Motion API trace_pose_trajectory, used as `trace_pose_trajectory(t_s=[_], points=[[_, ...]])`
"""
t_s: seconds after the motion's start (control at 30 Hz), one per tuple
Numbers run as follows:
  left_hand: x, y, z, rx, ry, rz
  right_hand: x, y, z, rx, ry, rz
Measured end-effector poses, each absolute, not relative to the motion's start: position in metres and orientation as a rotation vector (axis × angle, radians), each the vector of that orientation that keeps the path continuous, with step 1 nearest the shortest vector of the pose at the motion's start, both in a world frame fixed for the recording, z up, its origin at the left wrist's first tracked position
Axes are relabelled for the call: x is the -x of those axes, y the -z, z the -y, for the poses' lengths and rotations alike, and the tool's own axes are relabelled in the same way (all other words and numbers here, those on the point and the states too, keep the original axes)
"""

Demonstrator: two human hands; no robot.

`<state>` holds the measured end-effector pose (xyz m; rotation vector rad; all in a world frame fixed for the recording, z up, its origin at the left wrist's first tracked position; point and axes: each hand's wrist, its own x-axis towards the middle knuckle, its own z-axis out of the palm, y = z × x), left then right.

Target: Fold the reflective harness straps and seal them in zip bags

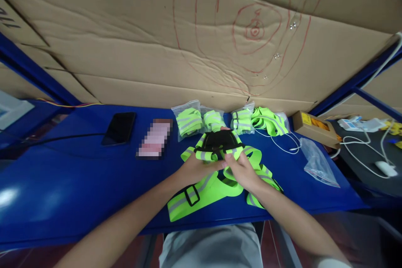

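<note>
A neon-green reflective harness [216, 184] with grey stripes and a black mesh part [216, 141] lies on the blue table [63, 188] in front of me. My left hand [196, 168] grips the folded top of the harness from the left, fingers closed on it. My right hand [243, 171] pinches the same bundle from the right, fingers curled into the straps. A loose strap with a black buckle [192, 195] trails toward the table's front edge.
Behind the harness stand three clear bags of folded green straps [189, 122] and a loose green pile [270, 120]. A black phone [119, 128] and a blurred card [154, 138] lie left. An empty plastic bag [317, 162], a cardboard box [315, 127] and white cables lie right. Cardboard wall behind.
</note>
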<state>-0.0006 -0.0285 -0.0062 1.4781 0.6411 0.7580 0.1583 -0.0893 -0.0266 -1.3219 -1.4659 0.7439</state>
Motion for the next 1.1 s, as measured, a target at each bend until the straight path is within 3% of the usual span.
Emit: trace_pose_trajectory(t_s=[0.17,0.5,0.77,0.97,1.1], points=[[-0.001,0.003,0.036,-1.447,-0.756,-0.677,-0.176,0.005,0.082,1.308,-0.605,1.695],[-0.021,-0.023,0.009,-1.500,-0.658,-0.613,-0.198,-0.106,0.065,1.362,-0.225,2.322],[-0.012,-0.047,-0.015,-1.686,-0.651,-0.502,-0.207,-0.109,0.047,1.284,-0.153,2.147],[0.002,-0.075,-0.028,-2.074,-0.868,-0.624,-0.211,-0.104,0.034,1.166,-0.257,1.937],[0.017,-0.083,-0.026,-1.949,-0.851,-0.624,-0.213,-0.097,0.026,0.990,-0.412,1.859]])
